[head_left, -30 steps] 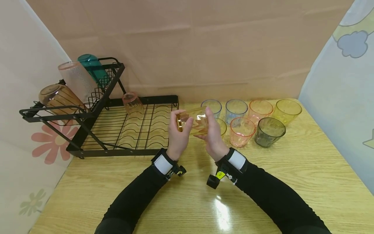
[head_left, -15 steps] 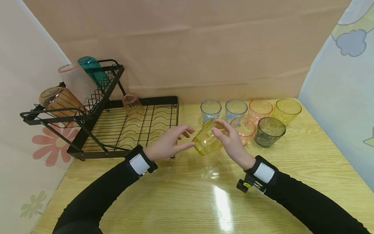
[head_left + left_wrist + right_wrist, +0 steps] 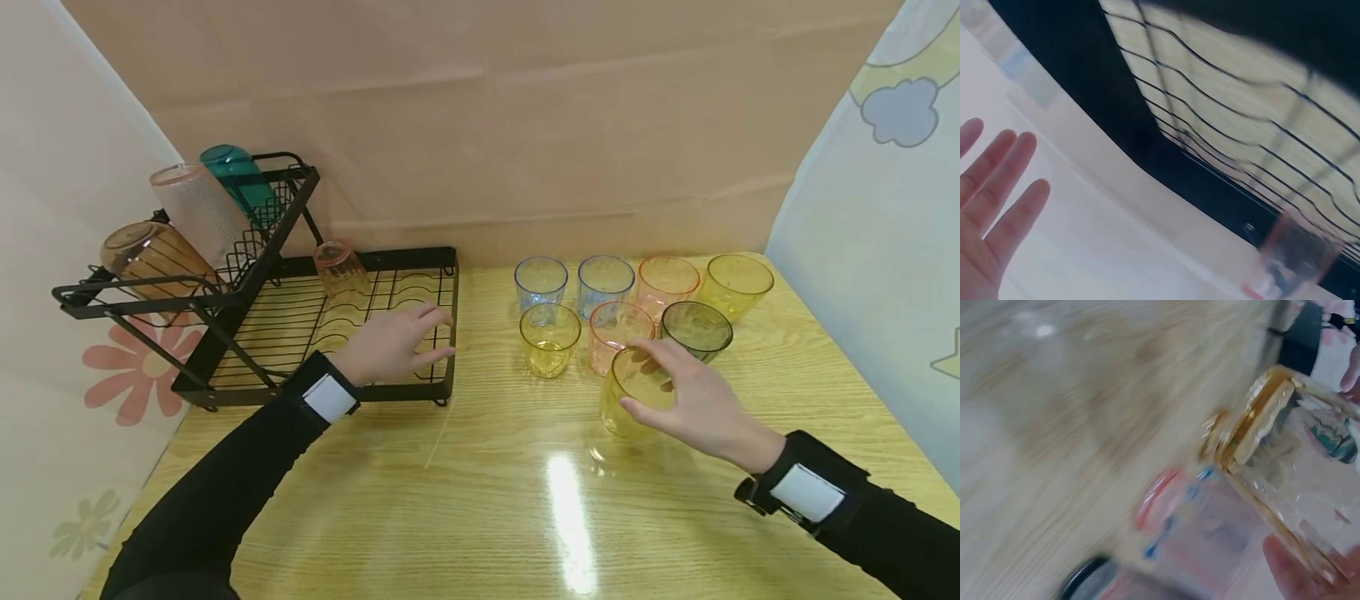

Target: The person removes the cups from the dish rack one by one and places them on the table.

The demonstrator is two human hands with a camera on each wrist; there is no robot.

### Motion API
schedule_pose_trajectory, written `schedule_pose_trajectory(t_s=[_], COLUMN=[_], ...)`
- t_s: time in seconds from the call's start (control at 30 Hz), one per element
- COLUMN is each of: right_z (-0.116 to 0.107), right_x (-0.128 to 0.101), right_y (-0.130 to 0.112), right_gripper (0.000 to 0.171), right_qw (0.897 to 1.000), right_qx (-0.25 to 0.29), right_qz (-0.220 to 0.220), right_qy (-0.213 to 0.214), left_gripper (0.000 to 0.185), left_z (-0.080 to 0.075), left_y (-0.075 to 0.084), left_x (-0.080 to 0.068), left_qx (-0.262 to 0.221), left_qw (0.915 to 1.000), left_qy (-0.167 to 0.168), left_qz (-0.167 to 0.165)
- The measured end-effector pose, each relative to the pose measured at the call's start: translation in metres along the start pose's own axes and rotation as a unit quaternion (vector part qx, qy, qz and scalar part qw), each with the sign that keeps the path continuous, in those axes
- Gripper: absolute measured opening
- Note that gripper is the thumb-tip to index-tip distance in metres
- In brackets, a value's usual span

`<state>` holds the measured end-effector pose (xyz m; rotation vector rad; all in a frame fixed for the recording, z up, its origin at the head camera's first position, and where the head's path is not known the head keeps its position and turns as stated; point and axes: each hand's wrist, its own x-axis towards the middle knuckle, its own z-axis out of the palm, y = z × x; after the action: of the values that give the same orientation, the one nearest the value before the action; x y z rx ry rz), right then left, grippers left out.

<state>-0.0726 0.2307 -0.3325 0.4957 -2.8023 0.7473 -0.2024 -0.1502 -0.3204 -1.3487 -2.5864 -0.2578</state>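
A clear yellow glass [image 3: 628, 408] stands nearly upright in my right hand [image 3: 697, 400], which grips it near the rim, low over the table in front of the two rows of glasses. In the right wrist view the yellow glass [image 3: 1297, 469] fills the right side, fingers at its wall. My left hand [image 3: 393, 343] holds nothing and hovers over the right part of the black dish rack [image 3: 330, 390], fingers loosely extended. The left wrist view shows its spread fingers [image 3: 1016, 225] beside the rack's frame. A small pink glass [image 3: 341, 268] sits upside down in the rack.
Right of the rack stand upright glasses: blue ones [image 3: 542, 283] [image 3: 606, 282], pink ones [image 3: 667, 279] [image 3: 621, 333], yellow ones [image 3: 737, 283] [image 3: 550, 337] and a dark grey one [image 3: 697, 327]. The rack's upper tier holds a brown glass [image 3: 157, 258], a frosted one [image 3: 198, 208] and a teal one [image 3: 238, 179].
Both hands held the yellow glass a second ago. The left hand has let go and moved left over the rack; the right hand has turned the glass and carried it right and toward the table.
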Motion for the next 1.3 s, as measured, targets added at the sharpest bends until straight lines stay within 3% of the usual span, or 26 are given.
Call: schedule_pose_trajectory(t_s=[0.1, 0.27, 0.63, 0.9, 1.3], right_z=[-0.010, -0.023, -0.045, -0.055, -0.066], right_x=[-0.010, -0.024, -0.043, -0.042, -0.022], right_y=[0.014, 0.041, 0.093, 0.114, 0.150], right_gripper=[0.074, 0.075, 0.073, 0.070, 0.077], right_qw=[0.999, 0.995, 0.989, 0.986, 0.980], right_qx=[-0.038, -0.095, -0.135, -0.148, -0.150], right_qz=[0.019, 0.014, 0.050, 0.069, 0.124], right_qy=[-0.029, -0.027, -0.035, -0.036, -0.032], left_gripper=[0.043, 0.047, 0.062, 0.066, 0.071], left_z=[0.000, -0.001, 0.001, 0.000, -0.009], left_y=[-0.015, -0.036, -0.072, -0.087, -0.094], left_x=[-0.002, -0.005, -0.004, -0.008, -0.010], left_qx=[0.029, 0.063, 0.071, 0.051, 0.035], left_qw=[0.9995, 0.9971, 0.9845, 0.9716, 0.9599], left_qy=[0.012, 0.018, -0.010, -0.014, -0.002], left_qz=[-0.006, -0.040, -0.160, -0.231, -0.278])
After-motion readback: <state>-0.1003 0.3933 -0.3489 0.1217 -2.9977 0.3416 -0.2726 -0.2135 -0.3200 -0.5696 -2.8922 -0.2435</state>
